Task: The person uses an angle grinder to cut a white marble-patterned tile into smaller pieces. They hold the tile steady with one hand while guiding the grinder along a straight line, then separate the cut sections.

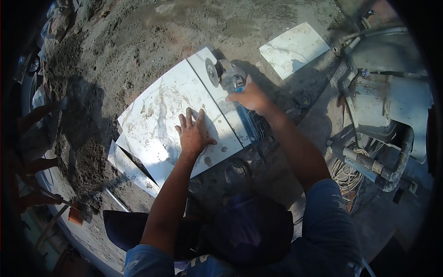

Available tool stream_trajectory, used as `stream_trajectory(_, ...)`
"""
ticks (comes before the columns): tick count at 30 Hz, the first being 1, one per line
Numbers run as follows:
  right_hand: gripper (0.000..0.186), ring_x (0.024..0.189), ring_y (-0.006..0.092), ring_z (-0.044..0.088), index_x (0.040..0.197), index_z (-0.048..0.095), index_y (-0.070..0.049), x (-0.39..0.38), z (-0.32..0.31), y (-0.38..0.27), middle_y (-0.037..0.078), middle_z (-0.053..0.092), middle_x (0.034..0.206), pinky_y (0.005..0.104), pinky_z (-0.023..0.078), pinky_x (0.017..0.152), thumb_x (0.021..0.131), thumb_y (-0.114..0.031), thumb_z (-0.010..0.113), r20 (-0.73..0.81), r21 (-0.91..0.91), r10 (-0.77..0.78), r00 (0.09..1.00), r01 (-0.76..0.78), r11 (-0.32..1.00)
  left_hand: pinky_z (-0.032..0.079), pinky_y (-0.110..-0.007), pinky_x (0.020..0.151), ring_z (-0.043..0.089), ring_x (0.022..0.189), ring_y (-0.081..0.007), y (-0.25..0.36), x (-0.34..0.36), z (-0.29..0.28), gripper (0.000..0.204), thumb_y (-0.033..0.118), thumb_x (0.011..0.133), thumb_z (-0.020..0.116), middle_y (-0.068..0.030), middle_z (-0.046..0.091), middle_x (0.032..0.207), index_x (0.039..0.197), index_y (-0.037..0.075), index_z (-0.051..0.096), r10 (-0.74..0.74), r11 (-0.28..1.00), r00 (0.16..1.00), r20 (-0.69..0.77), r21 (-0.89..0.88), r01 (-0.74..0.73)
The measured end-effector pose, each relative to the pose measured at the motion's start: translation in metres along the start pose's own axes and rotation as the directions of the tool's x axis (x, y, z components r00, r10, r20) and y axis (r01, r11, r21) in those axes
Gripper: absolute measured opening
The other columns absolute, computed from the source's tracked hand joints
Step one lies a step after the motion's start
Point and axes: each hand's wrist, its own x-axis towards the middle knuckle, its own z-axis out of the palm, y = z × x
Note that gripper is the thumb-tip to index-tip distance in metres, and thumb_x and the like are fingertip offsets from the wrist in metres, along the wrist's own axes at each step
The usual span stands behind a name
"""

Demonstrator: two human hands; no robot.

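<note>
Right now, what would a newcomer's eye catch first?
The blue-bodied angle grinder in the right hand, right of centre, its round grey disc showing. Then the large white grey-veined tile mid-picture, the left hand spread on it. A smaller white veined tile lies apart at upper right.

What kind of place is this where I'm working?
Likely an outdoor building site: loose grey dirt, a large white tile under your left hand, and an angle grinder in your right hand.

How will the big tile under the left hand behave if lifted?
The big tile is probably stiff and brittle, given its flat, ceramic-looking face. It looks broad enough to feel heavy. Smeared dirt could make it slippery.
</note>
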Motion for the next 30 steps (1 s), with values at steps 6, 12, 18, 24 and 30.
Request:
stream_trajectory(6,0.118,0.125,0.0349,0.061,0.148,0.030,0.017,0.059,0.006,-0.059,0.032,0.057,0.138,0.0386,0.051,0.098,0.060,-0.032,0.091,0.030,-0.008,0.116,0.993,-0.116,0.993,0.023,-0.071,0.119,0.014,0.155,-0.0499,0.005,0.000,-0.006,0.130,0.045,0.055,0.097,-0.0194,0.014,0.170,0.163,0.028,0.027,-0.018,1.000,0.998,0.052,0.009,0.018)
stream_trajectory(12,0.128,0.124,0.0346,0.062,0.151,0.023,0.021,0.102,0.020,-0.066,0.033,0.055,0.140,0.0372,0.051,0.099,0.058,-0.034,0.091,0.034,-0.095,0.086,0.996,-0.082,0.992,0.025,-0.071,0.117,0.018,0.154,-0.0487,0.003,0.000,-0.001,0.129,0.042,0.052,0.098,-0.0204,0.018,0.169,0.162,0.027,0.032,0.004,1.000,1.000,-0.012,-0.006,-0.004)
stream_trajectory(18,0.120,0.115,0.0337,0.065,0.147,0.030,0.021,0.122,0.023,-0.071,0.031,0.060,0.133,0.0370,0.053,0.094,0.060,-0.035,0.090,0.039,-0.164,0.086,0.995,-0.079,0.983,0.023,-0.071,0.118,0.016,0.154,-0.0495,0.001,0.000,-0.001,0.129,0.043,0.054,0.097,-0.0198,0.016,0.169,0.162,0.027,0.029,0.008,1.000,1.000,-0.001,-0.024,-0.008)
stream_trajectory(24,0.066,0.082,0.0253,0.069,0.110,0.066,0.014,0.129,0.026,-0.081,0.019,0.071,0.100,0.0369,0.055,0.074,0.068,-0.031,0.090,-0.006,-0.236,0.068,0.998,-0.067,0.969,0.022,-0.073,0.118,0.014,0.154,-0.0496,-0.001,0.000,-0.002,0.127,0.043,0.057,0.096,-0.0186,0.015,0.170,0.163,0.027,0.027,0.005,0.999,1.000,0.030,-0.036,-0.004)
stream_trajectory(30,0.063,0.077,0.0252,0.070,0.106,0.067,0.016,0.127,0.028,-0.090,0.020,0.071,0.097,0.0378,0.055,0.070,0.069,-0.030,0.089,0.070,-0.177,0.102,0.992,-0.088,0.980,0.021,-0.073,0.118,0.014,0.154,-0.0495,-0.002,-0.001,-0.003,0.126,0.042,0.058,0.096,-0.0180,0.016,0.170,0.162,0.026,0.028,0.008,0.999,1.000,0.017,-0.043,-0.007)
